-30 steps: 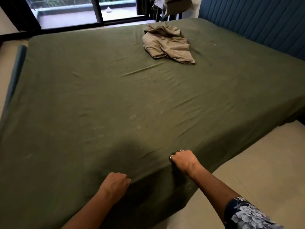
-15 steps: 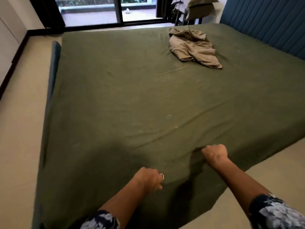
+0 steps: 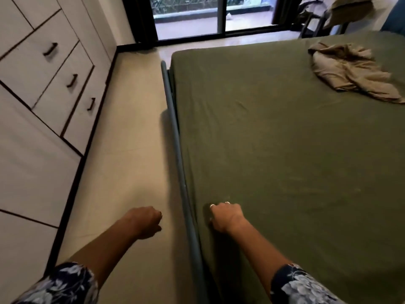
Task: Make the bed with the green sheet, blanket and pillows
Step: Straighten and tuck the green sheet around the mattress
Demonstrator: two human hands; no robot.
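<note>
The green sheet lies spread flat over the bed, with a few light creases. My right hand sits at the sheet's near left edge, fingers curled down into the fabric and gripping it. My left hand hangs over the floor beside the bed, curled into a fist with nothing in it. A crumpled beige cloth lies on the far right of the bed. What looks like a pillow rests on a chair beyond the bed.
A grey-blue bed frame rail runs along the bed's left side. White drawers with dark handles line the left wall, leaving a strip of beige floor between. A glass door closes the far end.
The view has swung left along the bed's foot to its left corner. My left hand has come off the sheet and now hangs over the floor; my right hand grips near the left edge.
</note>
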